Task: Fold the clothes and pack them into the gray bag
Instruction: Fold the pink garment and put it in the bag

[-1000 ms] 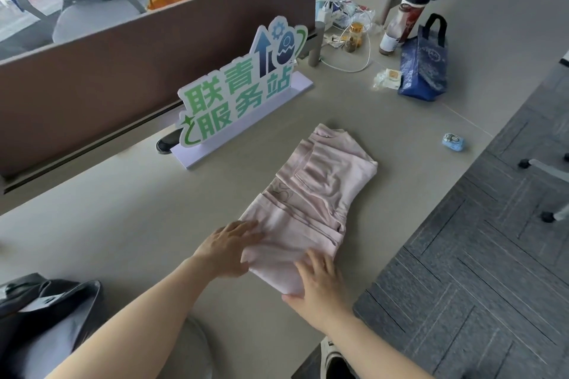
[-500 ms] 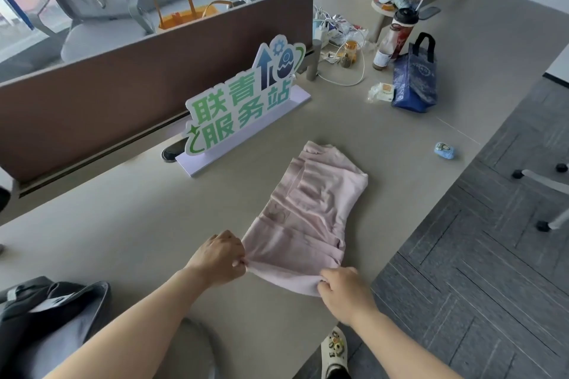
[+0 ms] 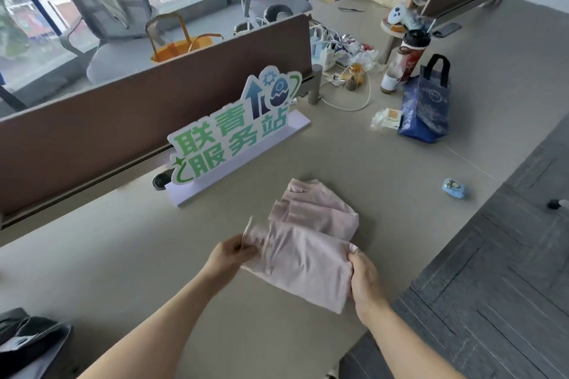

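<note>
Pink garment is lying partly folded on the bench, near its front edge, with the near end lifted off the surface. Left hand is pinching the garment's left near corner, fingers curled round the cloth; grip is clenched on fabric. Right hand is grasping the right near corner the same way, thumb and fingers closed over the fold. The far half is resting flat, bunched in loose pleats.

Gray bag is sitting at the bench's near left corner, well apart from the garment, mouth slack.

Behind the garment a standing sign is showing green characters 联青服务站 with a blue arrow and gear emblem, on a pale base. A brown divider panel is running behind it. To the right, a blue tote bag is standing near a bottle and tangled chargers; its print is too blurred to read. A small blue object is lying alone near the right edge.
</note>
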Demonstrator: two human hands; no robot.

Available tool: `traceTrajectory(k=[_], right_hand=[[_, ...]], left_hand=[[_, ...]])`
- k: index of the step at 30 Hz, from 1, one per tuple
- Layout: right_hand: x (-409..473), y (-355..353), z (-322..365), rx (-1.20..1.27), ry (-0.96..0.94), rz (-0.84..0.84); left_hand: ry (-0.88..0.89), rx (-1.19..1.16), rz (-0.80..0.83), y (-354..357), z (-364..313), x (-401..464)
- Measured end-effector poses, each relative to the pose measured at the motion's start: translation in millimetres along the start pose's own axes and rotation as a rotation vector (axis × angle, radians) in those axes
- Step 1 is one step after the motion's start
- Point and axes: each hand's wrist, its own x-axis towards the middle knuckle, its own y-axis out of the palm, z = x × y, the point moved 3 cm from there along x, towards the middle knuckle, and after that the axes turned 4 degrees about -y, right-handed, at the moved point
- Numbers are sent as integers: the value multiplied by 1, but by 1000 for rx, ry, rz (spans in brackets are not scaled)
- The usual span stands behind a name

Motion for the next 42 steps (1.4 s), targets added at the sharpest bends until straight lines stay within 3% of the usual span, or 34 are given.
traceTrajectory(k=[6, 10, 14, 19, 22, 27, 31, 34, 42], right_hand=[[66, -18, 38, 76, 10, -103], [94, -21, 64, 127, 1, -94], [106, -24, 46, -176, 18, -26], [102, -28, 37, -309, -68, -119], [103, -29, 34, -466, -17, -188], [98, -25, 37, -601, 96, -135], [95, -14, 44, -430, 165, -48], [82, -8, 55, -212, 114, 31], [42, 72, 84, -144, -79, 245]], left_hand=[[30, 16, -113, 30, -65, 56], [-48, 76, -208, 48, -82, 100], [-248, 432, -99, 70, -53, 124], [-227, 437, -295, 70, -46, 112], [-342, 545, -317, 64, -32, 105], [-498, 452, -180, 71, -32, 105], [-519, 373, -59, 74, -35, 93], [-504, 257, -85, 65, -35, 70], [-401, -97, -362, -13, -34, -31]])
